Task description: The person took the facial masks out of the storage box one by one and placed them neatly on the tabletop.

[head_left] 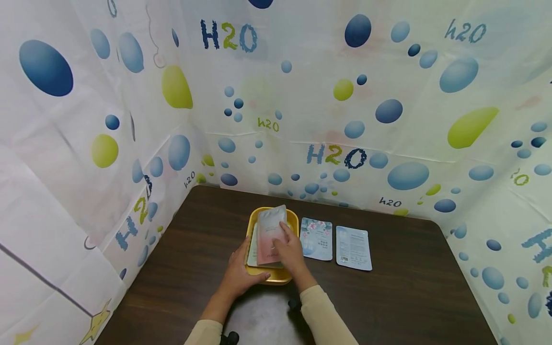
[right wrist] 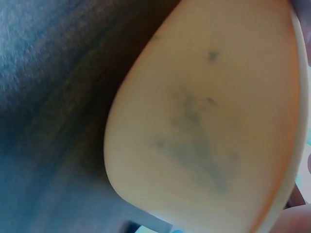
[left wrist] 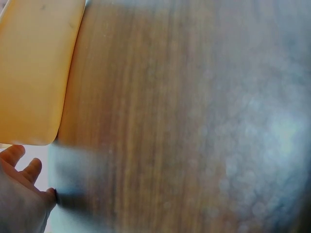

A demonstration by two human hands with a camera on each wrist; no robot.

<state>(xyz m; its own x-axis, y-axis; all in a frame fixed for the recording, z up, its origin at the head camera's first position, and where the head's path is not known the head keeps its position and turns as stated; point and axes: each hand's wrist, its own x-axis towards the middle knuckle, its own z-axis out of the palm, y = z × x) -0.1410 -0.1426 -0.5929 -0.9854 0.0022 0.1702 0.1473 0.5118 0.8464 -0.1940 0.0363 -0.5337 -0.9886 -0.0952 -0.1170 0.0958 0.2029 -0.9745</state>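
A yellow tray stands on the table, a pink-and-silver sachet and a pale green sachet lying over it. My left hand holds the tray at its left front corner, with the thumb along the front rim and fingers at the left side. With thumb and index finger on its face, my right hand holds the pink sachet at its right edge. The pink sachet covers most of the green one. In the right wrist view the tray's scuffed outer wall fills the middle.
To the tray's right, a blue floral sachet and a pale blue printed sachet lie side by side on the dark wooden table. A white sheet with printed bubbles hangs behind and at the sides.
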